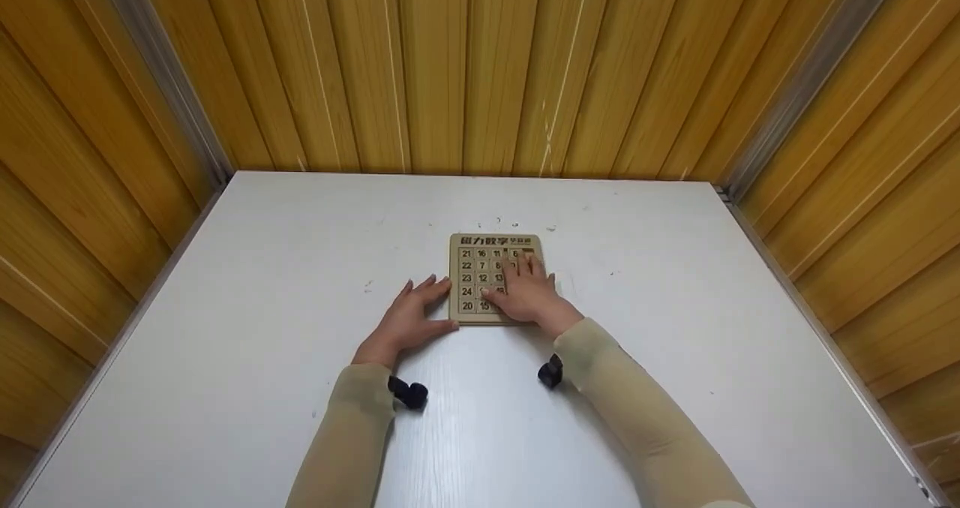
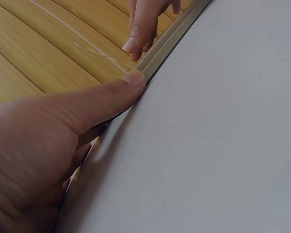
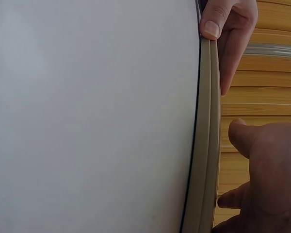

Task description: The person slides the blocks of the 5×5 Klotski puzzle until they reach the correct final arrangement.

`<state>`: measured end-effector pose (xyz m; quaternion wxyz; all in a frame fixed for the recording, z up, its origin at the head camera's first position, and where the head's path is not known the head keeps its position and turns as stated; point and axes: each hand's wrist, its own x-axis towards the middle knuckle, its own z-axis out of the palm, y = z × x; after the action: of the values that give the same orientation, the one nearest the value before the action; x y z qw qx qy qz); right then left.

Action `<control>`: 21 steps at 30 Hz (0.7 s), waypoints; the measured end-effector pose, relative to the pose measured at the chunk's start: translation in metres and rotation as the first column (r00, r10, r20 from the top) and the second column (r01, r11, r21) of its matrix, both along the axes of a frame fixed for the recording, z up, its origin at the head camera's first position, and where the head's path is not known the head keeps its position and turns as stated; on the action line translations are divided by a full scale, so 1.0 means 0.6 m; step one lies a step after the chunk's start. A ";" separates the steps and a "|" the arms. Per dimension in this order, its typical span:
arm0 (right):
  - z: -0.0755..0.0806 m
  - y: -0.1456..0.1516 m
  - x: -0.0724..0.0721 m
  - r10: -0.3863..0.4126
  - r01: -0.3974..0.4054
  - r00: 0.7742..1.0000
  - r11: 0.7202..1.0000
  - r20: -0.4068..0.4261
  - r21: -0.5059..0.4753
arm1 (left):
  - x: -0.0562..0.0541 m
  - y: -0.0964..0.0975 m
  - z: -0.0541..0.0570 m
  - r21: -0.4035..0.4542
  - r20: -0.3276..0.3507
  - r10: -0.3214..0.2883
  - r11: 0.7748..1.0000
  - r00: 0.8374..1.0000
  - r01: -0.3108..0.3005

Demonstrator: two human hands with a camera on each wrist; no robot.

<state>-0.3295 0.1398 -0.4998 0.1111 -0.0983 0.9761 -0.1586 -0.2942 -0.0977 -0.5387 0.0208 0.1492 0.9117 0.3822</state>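
Observation:
A tan number sliding puzzle lies flat on the white table, with dark characters along its top and square numbered tiles in rows. My left hand holds its lower left corner, thumb at the front edge and fingers along the left side. In the left wrist view, the left thumb presses the frame's edge. Over the right-hand tiles lies my right hand, fingers extended toward the top row and thumb on a lower tile. It hides several tiles. Dark gaps show in the top row beside the 6 tile.
The white table spreads out around the puzzle. Yellow wood-look panels stand behind it and on both sides, with grey metal posts at the corners. Small dark marks dot the tabletop. Each wrist wears a black camera.

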 end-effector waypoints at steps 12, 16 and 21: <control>0.000 -0.002 0.002 0.018 -0.018 1.000 1.000 -0.006 -0.020 | -0.001 0.000 -0.001 -0.001 -0.015 -0.017 1.000 1.000 0.017; 0.000 0.010 0.011 0.024 -0.025 1.000 0.999 -0.010 -0.038 | 0.000 0.000 0.000 0.002 -0.009 -0.015 1.000 1.000 0.015; 0.003 0.029 0.031 0.023 -0.023 1.000 0.998 0.008 -0.055 | -0.001 -0.003 0.000 -0.003 0.006 -0.009 1.000 1.000 0.009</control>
<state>-0.3107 0.1570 -0.4979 0.1142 -0.1118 0.9697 -0.1846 -0.2948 -0.0993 -0.5389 0.0253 0.1523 0.9115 0.3811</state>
